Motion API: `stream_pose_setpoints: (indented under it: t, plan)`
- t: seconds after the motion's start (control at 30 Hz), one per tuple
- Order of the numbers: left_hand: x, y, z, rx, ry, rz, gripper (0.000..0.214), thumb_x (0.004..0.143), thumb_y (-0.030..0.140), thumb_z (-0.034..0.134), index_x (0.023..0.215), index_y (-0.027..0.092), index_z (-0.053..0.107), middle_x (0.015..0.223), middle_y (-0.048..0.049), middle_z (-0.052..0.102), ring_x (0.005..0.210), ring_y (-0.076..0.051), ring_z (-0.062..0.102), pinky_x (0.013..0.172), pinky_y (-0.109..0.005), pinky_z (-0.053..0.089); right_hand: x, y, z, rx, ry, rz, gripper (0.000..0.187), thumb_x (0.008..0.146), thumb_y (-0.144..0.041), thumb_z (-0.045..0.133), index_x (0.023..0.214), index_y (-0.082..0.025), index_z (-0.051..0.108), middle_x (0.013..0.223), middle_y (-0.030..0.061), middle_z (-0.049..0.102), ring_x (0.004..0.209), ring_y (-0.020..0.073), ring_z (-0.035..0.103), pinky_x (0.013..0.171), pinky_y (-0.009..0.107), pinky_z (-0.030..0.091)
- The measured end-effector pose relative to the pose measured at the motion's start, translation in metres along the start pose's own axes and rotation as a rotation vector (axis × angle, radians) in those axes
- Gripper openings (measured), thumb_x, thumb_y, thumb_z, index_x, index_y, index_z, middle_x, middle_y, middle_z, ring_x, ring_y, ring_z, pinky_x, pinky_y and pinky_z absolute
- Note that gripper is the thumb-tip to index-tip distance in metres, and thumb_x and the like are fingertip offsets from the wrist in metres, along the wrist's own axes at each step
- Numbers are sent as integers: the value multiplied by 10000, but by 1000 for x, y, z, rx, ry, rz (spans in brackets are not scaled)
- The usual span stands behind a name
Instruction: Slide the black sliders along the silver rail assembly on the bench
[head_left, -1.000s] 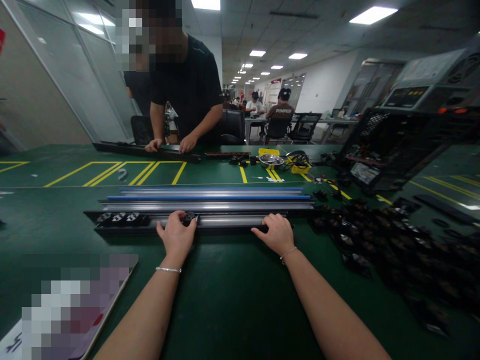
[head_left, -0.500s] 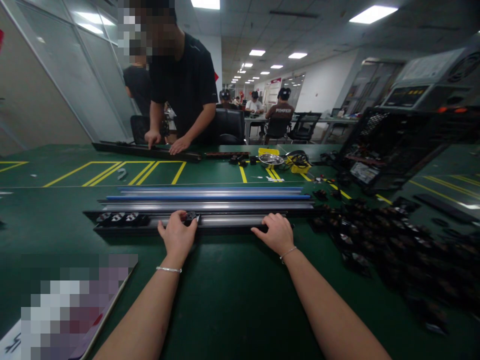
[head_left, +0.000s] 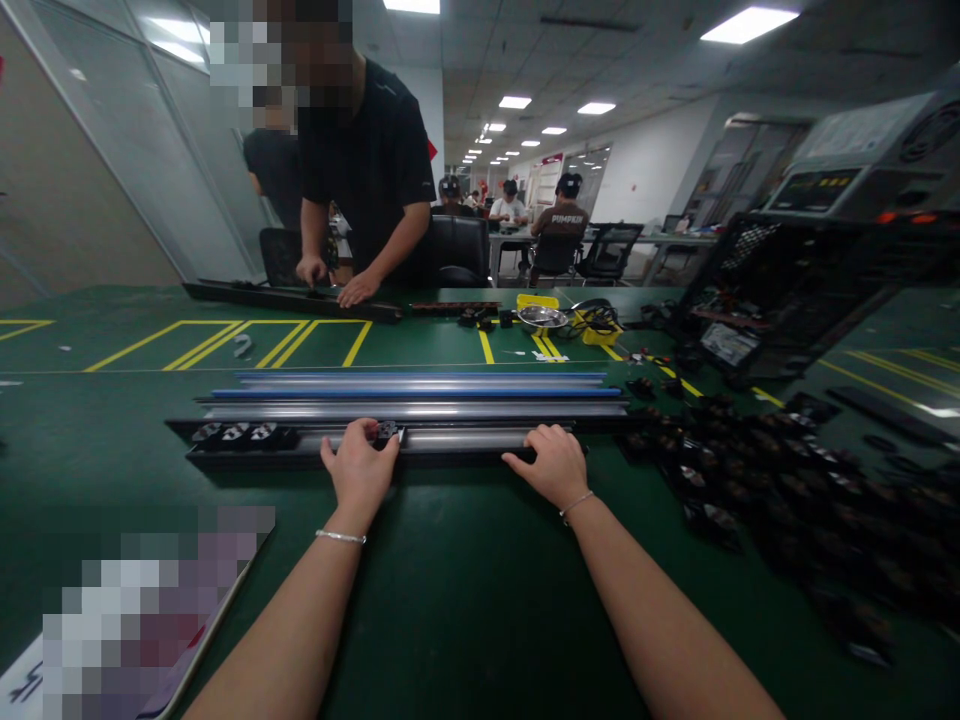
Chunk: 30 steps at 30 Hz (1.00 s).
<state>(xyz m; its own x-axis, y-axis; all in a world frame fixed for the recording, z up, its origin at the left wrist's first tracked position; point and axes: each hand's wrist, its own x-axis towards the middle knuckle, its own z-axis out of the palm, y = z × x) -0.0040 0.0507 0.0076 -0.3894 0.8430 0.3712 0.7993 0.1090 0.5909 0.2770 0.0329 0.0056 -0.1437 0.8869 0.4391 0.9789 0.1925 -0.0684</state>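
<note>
A long black-edged metal rail (head_left: 457, 441) lies crosswise before me. My left hand (head_left: 358, 465) is closed on a small black socket-like module (head_left: 389, 432) in the rail's channel, pinching it between thumb and fingers. Part of that module is hidden by the hand. At the rail's left end sit several like black modules (head_left: 235, 433) with shiny faces. My right hand (head_left: 556, 468) grips the rail near its right end, thumb on the near edge and fingers over the far side.
Behind lie another metal rail (head_left: 420, 411) and a blue-edged rail (head_left: 420, 392). A heap of black modules (head_left: 750, 490) spreads to the right, before an open computer case (head_left: 795, 290). A purple-grey board (head_left: 217, 590) lies front left. Across the table a person (head_left: 367, 170) handles a black rail (head_left: 247, 295).
My left hand has slid slightly right along the rail with the small module. My right hand stays in place. The person opposite has shifted one hand a little.
</note>
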Motion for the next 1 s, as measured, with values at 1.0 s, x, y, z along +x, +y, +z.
stream_pose_setpoints:
  t: [1.0]
  plan:
    - [-4,8,-2,-4,-39,68,313,719,438,598,940,230,521,935,-31,683,955,-213,615,1074,-428,186,0,4,-2,-7,-5,10,380,774,-573,535,690,-204,565,774,40,590,798,194,472,692,322,279]
